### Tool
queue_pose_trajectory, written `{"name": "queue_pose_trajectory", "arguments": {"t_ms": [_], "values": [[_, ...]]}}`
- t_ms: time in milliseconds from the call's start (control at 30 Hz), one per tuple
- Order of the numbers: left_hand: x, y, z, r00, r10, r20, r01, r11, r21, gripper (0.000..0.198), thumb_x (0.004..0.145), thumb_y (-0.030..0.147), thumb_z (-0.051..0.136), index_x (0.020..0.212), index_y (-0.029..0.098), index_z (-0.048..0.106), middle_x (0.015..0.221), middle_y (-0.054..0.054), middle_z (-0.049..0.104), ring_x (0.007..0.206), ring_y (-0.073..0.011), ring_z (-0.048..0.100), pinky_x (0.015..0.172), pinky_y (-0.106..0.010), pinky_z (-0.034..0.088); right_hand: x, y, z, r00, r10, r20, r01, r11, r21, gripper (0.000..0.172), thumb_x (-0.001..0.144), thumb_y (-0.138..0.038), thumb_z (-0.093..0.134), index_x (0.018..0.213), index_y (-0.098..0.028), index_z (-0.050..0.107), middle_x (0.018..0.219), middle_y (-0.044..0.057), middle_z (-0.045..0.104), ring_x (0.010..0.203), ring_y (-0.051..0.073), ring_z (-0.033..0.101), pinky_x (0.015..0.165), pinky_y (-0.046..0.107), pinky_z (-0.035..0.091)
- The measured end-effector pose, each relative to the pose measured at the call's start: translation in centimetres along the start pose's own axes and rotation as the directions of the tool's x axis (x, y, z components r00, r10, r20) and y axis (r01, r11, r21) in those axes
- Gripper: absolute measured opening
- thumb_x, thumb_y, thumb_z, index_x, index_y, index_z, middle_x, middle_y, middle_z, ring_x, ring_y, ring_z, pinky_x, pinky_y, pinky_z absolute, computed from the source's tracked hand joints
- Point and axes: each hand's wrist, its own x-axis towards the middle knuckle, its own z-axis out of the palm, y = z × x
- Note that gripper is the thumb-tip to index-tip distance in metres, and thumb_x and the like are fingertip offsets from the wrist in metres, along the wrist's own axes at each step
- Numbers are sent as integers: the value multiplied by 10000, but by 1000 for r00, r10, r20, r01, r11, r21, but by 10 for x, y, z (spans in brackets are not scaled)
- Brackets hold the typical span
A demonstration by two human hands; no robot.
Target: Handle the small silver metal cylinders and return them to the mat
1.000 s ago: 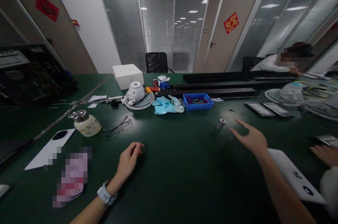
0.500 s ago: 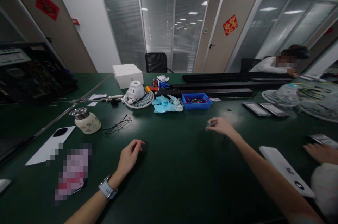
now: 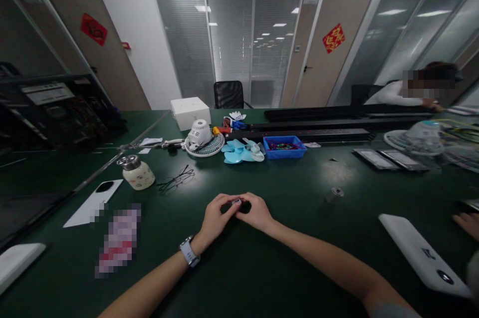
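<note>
Over the middle of the green table [image 3: 284, 278], my left hand [image 3: 216, 219] and my right hand [image 3: 258, 213] meet fingertip to fingertip. Both are closed in a pinch around a small grey part [image 3: 236, 201], mostly covered by the fingers; its exact kind I cannot make out. A watch with a pale strap [image 3: 190, 251] is on my left wrist. To the right of my hands, a small silver metal cylinder [image 3: 335, 195] stands on the table, touched by neither hand.
Beyond my hands lie blue fan blades [image 3: 235, 152], a blue tray [image 3: 286, 153] of wires and a white fan part [image 3: 200, 136]. Glasses [image 3: 175, 179] and a cream jar [image 3: 138, 174] are left, a white device [image 3: 419, 253] right. Another person's hand [image 3: 467, 225] rests at the right edge.
My right hand has come left and nearer, joining my left hand, which now helps pinch the small part. The metal cylinder shows on the table where my right hand and wrist were. The view has shifted slightly.
</note>
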Motion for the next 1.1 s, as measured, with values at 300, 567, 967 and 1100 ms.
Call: {"name": "queue_pose_trajectory", "arguments": {"t_ms": [300, 567, 967, 1100], "values": [[16, -3, -5, 1000, -26, -1, 26, 999, -19, 251, 803, 440, 616, 836, 235, 758, 873, -51, 668, 832, -194, 618, 767, -310, 484, -2, 4, 5, 999, -7, -46, 9, 999, 44, 299, 706, -301, 695, 995, -229, 674, 889, 28, 644, 803, 176, 601, 724, 303, 469], [8, -25, -32, 995, -17, -101, 36, 981, 191, 231, 789, 452, 635, 886, 288, 765, 847, -47, 674, 870, -224, 554, 798, -352, 430, -3, 1, 2, 999, -2, -34, 4, 998, 70, 324, 715, -367, 709, 1008, -239, 658, 909, 22, 655, 823, 170, 599, 732, 299, 465], [-8, -51, -36, 989, -145, -31, 148, 949, 279, 403, 890, 486, 446, 1151, 275, 669, 851, -38, 657, 817, -206, 545, 740, -324, 410, 2, 14, -61, 991, 77, 106, -43, 956, -289, 326, 704, -404, 681, 1000, -270, 672, 932, -5, 706, 884, 198, 629, 905, 382, 403], [-11, -59, -36, 957, -241, -163, 265, 954, 142, 458, 923, 474, 341, 1198, 228, 612, 828, -24, 647, 794, -198, 579, 710, -308, 430, 1, 51, -131, 957, 276, 86, -184, 812, -554, 342, 718, -426, 648, 1016, -262, 683, 941, 19, 716, 916, 217, 644, 870, 350, 431]]}}
